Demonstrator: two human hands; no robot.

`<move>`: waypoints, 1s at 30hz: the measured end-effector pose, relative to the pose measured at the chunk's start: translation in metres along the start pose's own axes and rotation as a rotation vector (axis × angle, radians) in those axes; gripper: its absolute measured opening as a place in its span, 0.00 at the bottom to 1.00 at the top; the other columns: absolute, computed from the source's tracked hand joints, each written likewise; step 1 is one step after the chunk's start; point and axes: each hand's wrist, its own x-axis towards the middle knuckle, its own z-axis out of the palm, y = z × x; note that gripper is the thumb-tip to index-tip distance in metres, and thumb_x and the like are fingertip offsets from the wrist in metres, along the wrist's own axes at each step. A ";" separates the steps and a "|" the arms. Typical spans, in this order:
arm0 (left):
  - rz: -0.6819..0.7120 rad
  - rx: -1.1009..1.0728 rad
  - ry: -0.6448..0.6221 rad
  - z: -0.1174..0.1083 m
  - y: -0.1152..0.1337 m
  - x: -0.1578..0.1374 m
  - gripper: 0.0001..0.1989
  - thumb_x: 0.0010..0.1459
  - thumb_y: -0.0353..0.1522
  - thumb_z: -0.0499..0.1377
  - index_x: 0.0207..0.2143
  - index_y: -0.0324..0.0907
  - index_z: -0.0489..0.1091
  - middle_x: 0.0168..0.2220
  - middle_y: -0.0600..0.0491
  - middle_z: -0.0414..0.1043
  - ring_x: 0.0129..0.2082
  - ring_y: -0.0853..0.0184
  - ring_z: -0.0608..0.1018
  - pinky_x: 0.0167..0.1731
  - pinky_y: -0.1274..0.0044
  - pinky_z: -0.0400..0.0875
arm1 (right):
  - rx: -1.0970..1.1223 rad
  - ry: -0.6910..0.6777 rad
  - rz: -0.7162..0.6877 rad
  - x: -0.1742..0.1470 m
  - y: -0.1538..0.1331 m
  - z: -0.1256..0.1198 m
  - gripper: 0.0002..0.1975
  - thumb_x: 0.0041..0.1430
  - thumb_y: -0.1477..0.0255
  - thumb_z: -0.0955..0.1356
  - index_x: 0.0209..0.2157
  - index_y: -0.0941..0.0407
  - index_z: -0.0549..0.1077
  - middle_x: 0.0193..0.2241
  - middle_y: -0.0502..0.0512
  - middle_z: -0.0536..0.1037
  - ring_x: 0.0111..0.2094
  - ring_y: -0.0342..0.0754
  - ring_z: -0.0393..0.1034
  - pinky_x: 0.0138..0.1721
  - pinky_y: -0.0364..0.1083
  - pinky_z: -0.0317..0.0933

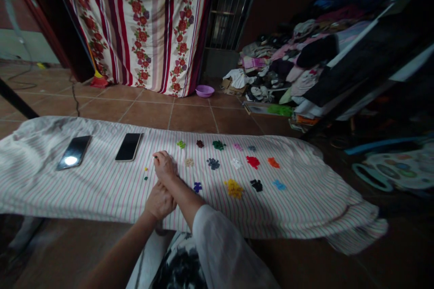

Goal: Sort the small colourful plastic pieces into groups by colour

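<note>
My right hand (164, 167) reaches across to the left over the striped cloth (111, 189), thumb and fingertips pinched on a small dark piece (155, 157). Under its wrist, my left hand (161, 201) rests closed, fingers curled; whatever may be inside is hidden. Just left of the hands lie a tiny yellow piece (145, 169) and a tiny green piece (145, 178), apart from each other. Right of my right hand are small piles sorted by colour, among them beige pieces (189, 162), purple pieces (197, 187), dark grey pieces (213, 163) and a larger yellow pile (233, 188).
Two phones, one with a bright reflection (73, 152) and one dark (129, 147), lie on the left. More piles sit rightward: red (252, 161), black (257, 185), blue (279, 184), orange (273, 162). Beyond are a purple basin (205, 91) and heaped clothes (281, 61).
</note>
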 end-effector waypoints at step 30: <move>-0.109 -0.028 0.014 -0.010 0.005 0.008 0.11 0.56 0.26 0.51 0.40 0.40 0.69 0.45 0.46 0.72 0.46 0.59 0.71 0.44 0.67 0.67 | -0.361 0.369 0.272 0.022 0.215 -0.180 0.18 0.50 0.81 0.60 0.38 0.60 0.78 0.36 0.60 0.79 0.41 0.51 0.73 0.47 0.48 0.65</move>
